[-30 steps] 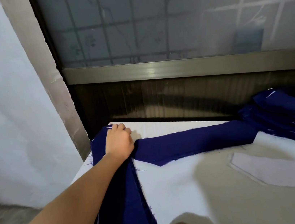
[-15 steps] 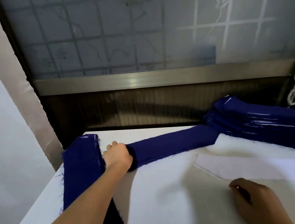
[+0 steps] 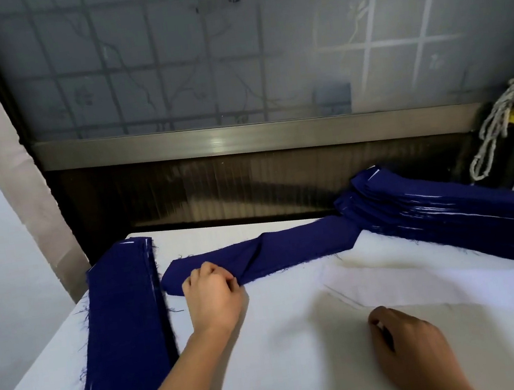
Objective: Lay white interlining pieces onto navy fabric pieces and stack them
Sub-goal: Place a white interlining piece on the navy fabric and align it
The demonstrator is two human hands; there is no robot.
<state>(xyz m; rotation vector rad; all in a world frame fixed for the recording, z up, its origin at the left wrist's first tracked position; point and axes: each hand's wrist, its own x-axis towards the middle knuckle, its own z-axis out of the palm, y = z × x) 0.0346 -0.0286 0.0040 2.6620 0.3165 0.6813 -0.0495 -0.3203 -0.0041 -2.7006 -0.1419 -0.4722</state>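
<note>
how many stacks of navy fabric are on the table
2: the left stack along the left side, the right stack at the rear right. A single navy piece lies between them, gripped by the left hand. More may lie off-frame.

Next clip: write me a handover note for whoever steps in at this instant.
Left hand grips the left end of a loose navy piece lying across the table.
Right hand rests curled beside the white interlining piece; grip unclear.
The left pile and right pile of navy both show white edges, so some pairs seem done.
Left to do: lay interlining on the loose piece, stack it.
</note>
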